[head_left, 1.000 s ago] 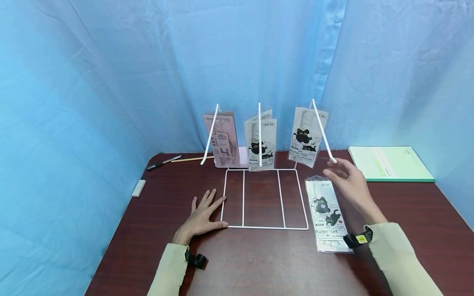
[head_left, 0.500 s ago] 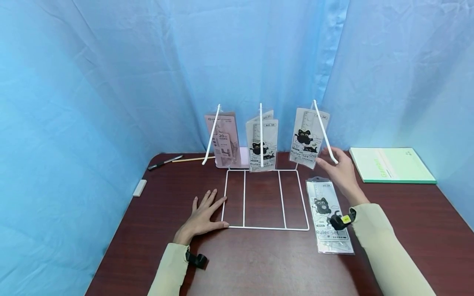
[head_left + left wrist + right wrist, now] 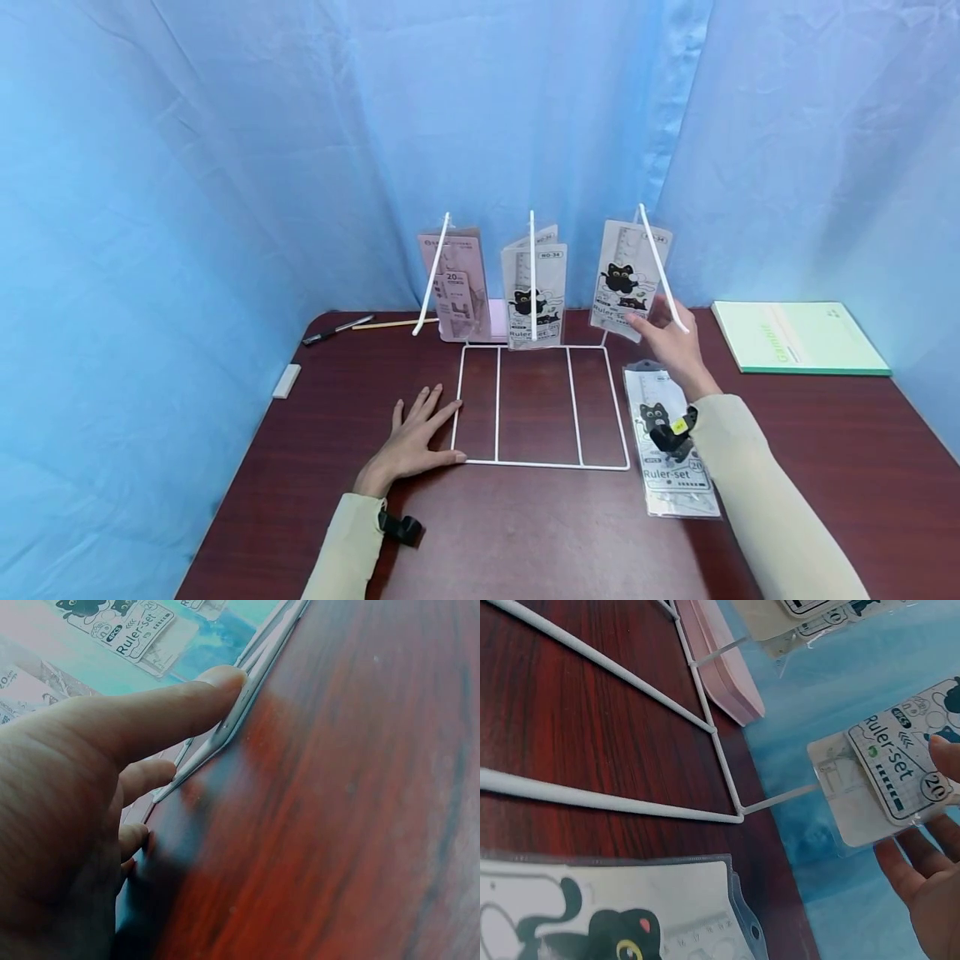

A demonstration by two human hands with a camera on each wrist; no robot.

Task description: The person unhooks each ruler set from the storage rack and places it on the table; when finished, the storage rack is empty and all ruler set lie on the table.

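A white wire rack (image 3: 543,465) stands on the table with three prongs. My left hand (image 3: 408,442) rests with spread fingers at the left side of its base; in the left wrist view the thumb (image 3: 221,679) touches the front wire. From the right prong hangs a ruler set (image 3: 619,279) in a clear sleeve with black cats. My right hand (image 3: 675,346) pinches its lower right corner, thumb in front and fingers (image 3: 900,870) behind. Another ruler set (image 3: 678,500) lies on the table below the right forearm, partly covered by the wrist strap.
More ruler sets (image 3: 551,317) hang on the middle prong and pink packs (image 3: 468,283) on the left one. A pink case (image 3: 720,667) stands behind the rack. A green notebook (image 3: 810,337) lies right; a pen (image 3: 337,329), pencil (image 3: 390,323) and white eraser (image 3: 286,381) lie left.
My right hand has moved left and forward from beside the right prong's tip to the hanging ruler set and now pinches its corner. My left hand stays in place.
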